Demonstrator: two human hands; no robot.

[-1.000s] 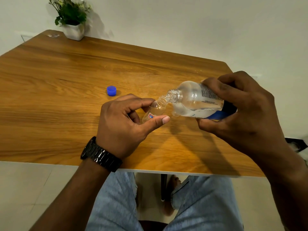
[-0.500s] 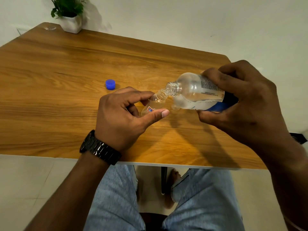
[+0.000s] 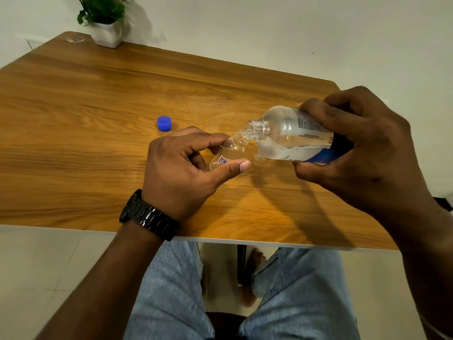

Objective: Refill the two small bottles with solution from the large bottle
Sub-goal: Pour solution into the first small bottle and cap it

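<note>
A person seated at a wooden table (image 3: 98,99) pours between two clear bottles held above its right half. The left hand (image 3: 181,168), with a black watch (image 3: 149,217) on its wrist, pinches a small bottle (image 3: 229,153) between thumb and curled fingers; the bottle leans to the right, neck up, and carries a small red and blue label. The right hand (image 3: 362,153) grips the large bottle (image 3: 289,138) round its base, fingers over the top and thumb beneath. The large bottle lies almost level, its open mouth pointing left and touching the small bottle's mouth. Clear liquid sits along its lower side. Just beneath the large bottle, on the table, stands a small clear object, too blurred to identify. A blue cap (image 3: 164,123) lies on the table to the left of the small bottle, well apart from it. A potted plant (image 3: 105,23) in a white pot stands at the table's far left corner
</note>
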